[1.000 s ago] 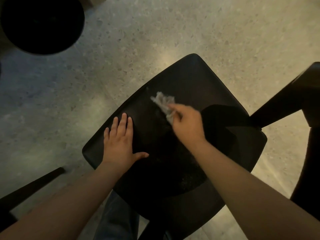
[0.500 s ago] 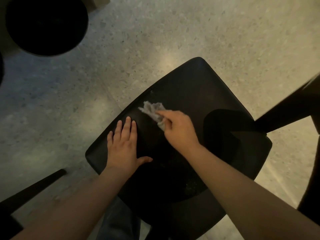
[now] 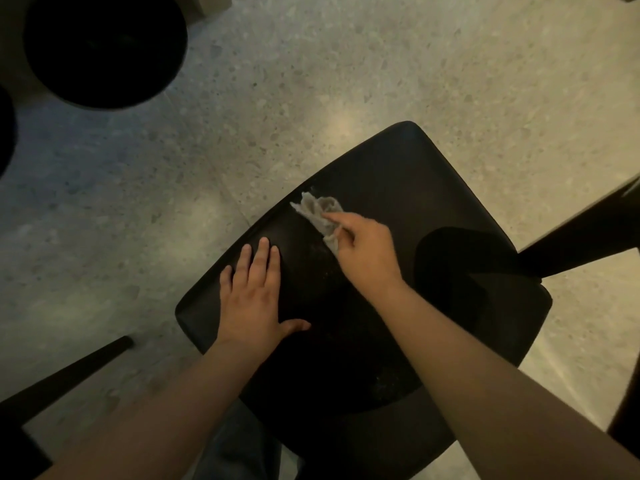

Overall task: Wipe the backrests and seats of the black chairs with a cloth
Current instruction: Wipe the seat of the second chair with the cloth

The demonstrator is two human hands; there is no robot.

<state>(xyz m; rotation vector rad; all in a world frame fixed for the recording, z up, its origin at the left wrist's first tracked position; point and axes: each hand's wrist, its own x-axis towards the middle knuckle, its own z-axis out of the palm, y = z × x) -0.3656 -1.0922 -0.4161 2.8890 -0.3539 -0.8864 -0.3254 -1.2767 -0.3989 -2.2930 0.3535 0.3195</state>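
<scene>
I read the cloth as a small, crumpled, pale grey rag lying on the black chair seat, close to the seat's far-left edge and roughly halfway along it. The right hand has hold of it. Its fingers and thumb are curled in and pinch the near end of the rag, while the rest of the fabric fans out past the fingertips toward the rim. The left hand lies palm down on the same seat, near the left corner and just beside the cloth but apart from it. Its fingers are straight and close together, the thumb is spread off to the right, and it grips nothing. The seat sits cornerwise in my view. It shows faint pale specks near the front and a darker oval patch to the right of the right hand. Both bare forearms come in from the bottom of the head view, and between them, under the seat's near edge, I make out a strip of bluish trouser fabric. Around the chair lies a pale speckled floor. A round black object sits at the upper left, well apart from the chair. A dark slanted bar crosses the lower left. A second dark bar runs in from the right toward the seat's right corner, and I cannot tell whether the two touch.
</scene>
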